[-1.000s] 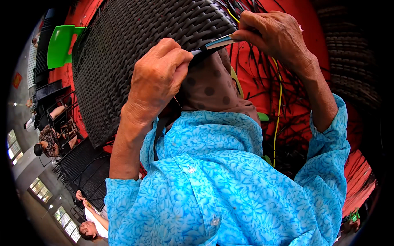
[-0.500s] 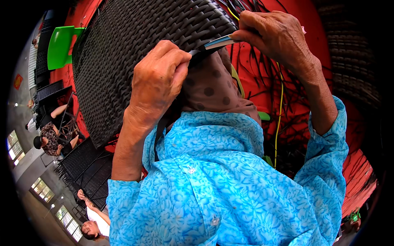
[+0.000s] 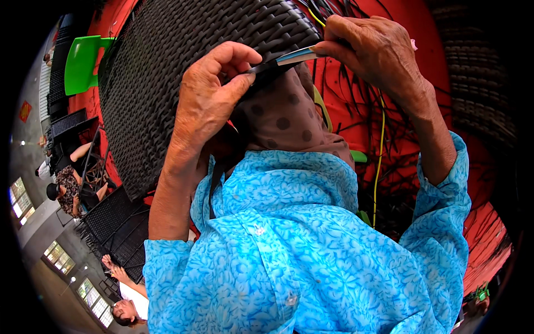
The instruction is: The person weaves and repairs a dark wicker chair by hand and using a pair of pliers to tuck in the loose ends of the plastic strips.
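My right hand (image 3: 375, 50) is closed, thumb and forefinger pinching one end of a flat, shiny blue-and-white strip (image 3: 295, 57) at the corner of the woven seat. Its other end darkens toward my left hand (image 3: 208, 92). There the forefinger is raised away from the thumb, and the thumb tip lies against the dark end. Whether the dark part is one piece with the shiny part, I cannot tell. Both hands hover over the near edge of a black woven rattan panel (image 3: 183, 61), above my brown dotted trousers (image 3: 283, 119).
Loose black strands (image 3: 356, 83) lie on the red floor covering (image 3: 417, 28), with a yellow cord (image 3: 380, 150) among them. A green chair (image 3: 80, 64) stands at the far left. Other people sit among woven furniture (image 3: 114, 228) on the left. More woven pieces (image 3: 478, 72) stand at right.
My left hand has loosened its pinch: forefinger and thumb have spread, and the hand has shifted slightly away. My right hand keeps its grip and has hardly moved.
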### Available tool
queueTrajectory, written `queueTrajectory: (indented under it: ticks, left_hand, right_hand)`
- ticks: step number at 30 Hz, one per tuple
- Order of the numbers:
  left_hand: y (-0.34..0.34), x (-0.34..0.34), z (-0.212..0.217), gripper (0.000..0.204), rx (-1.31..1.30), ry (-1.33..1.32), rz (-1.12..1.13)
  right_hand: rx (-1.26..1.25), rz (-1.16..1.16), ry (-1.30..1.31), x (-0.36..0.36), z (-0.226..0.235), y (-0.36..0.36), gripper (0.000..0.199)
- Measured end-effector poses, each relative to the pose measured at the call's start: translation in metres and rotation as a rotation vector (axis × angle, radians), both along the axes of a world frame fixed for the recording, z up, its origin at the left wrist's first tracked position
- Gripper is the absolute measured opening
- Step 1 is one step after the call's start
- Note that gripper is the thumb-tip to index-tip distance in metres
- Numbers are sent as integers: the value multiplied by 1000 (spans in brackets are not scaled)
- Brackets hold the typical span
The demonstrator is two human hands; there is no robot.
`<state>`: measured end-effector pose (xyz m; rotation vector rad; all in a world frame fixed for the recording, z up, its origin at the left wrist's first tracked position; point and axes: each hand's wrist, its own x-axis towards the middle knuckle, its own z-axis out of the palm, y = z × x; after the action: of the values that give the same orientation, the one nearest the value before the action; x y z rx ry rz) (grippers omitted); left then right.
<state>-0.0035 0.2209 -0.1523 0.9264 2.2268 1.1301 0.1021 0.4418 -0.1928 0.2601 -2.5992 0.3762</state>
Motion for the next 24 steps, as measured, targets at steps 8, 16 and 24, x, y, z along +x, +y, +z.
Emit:
queueTrajectory:
  ticks: [8, 16, 24]
  left_hand:
    - [-1, -17, -2, 24, -27, -161, -41]
    - [8, -29, -5, 22, -8, -219, -112]
    - [9, -19, -5, 20, -34, -163, -143]
  right_hand:
    - [141, -39, 10, 7, 16, 3, 24]
    - [-177, -72, -203, 11, 14, 13, 26]
    - [-87, -64, -128, 19, 20, 10, 24]
